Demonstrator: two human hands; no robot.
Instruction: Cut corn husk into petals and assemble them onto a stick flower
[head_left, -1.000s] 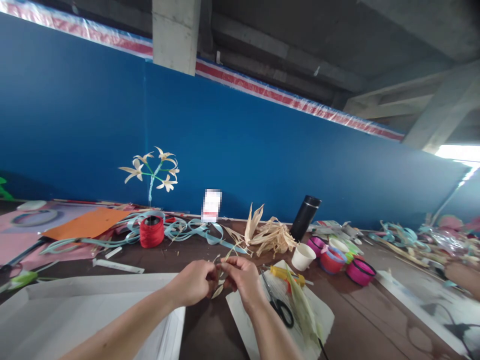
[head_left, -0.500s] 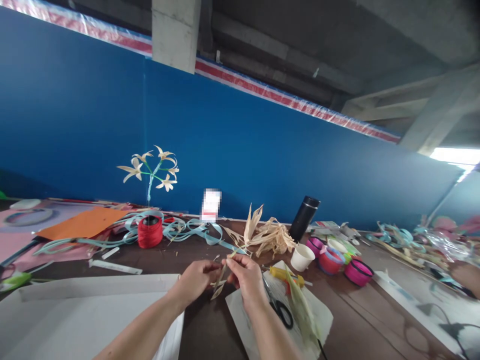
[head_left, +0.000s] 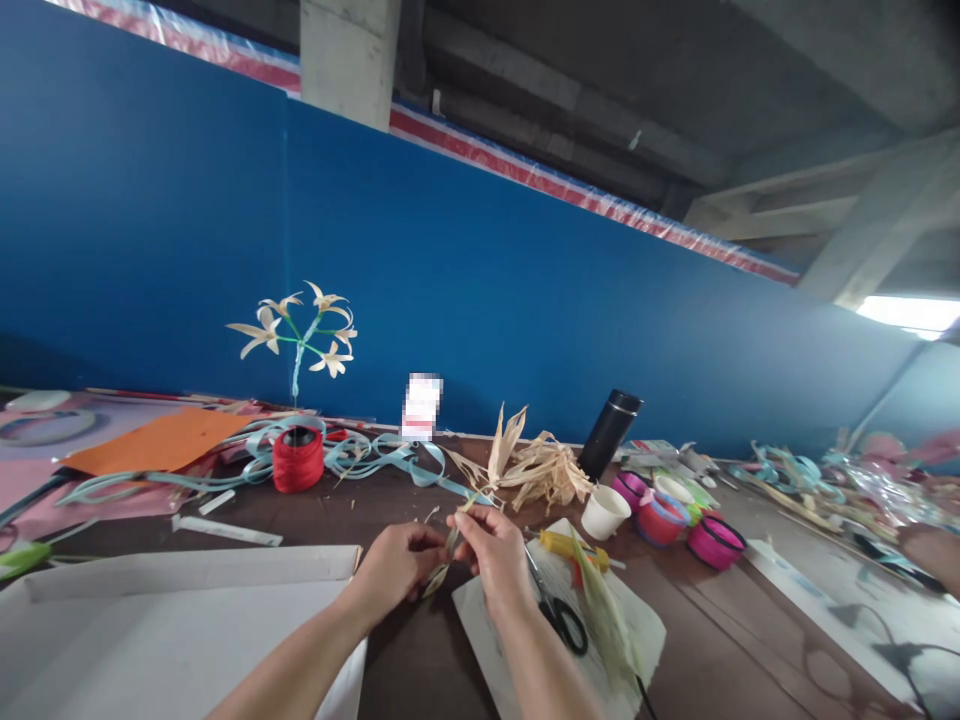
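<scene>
Above the brown table [head_left: 390, 640] my left hand [head_left: 397, 565] and my right hand [head_left: 491, 555] meet, both pinched on a thin strip of dried corn husk [head_left: 444, 562] that hangs between them. Its pale tip points down and left. A pile of dried husks [head_left: 536, 468] lies just behind my hands. Black-handled scissors [head_left: 559, 615] and green husk leaves [head_left: 604, 620] rest on a white sheet [head_left: 487, 630] under my right wrist.
A red thread spool [head_left: 298, 460], pale blue ribbon [head_left: 375, 455], a husk flower sprig [head_left: 300, 335], a black flask [head_left: 611, 435], a white cup [head_left: 606, 512] and pink and red cups [head_left: 712, 542] stand behind. A white board [head_left: 165, 640] lies at left. Another person's arm [head_left: 934, 555] shows at far right.
My hands have stayed together on the husk strip, shifting slightly; my fingers have worked closer around it. The view has tilted a little.
</scene>
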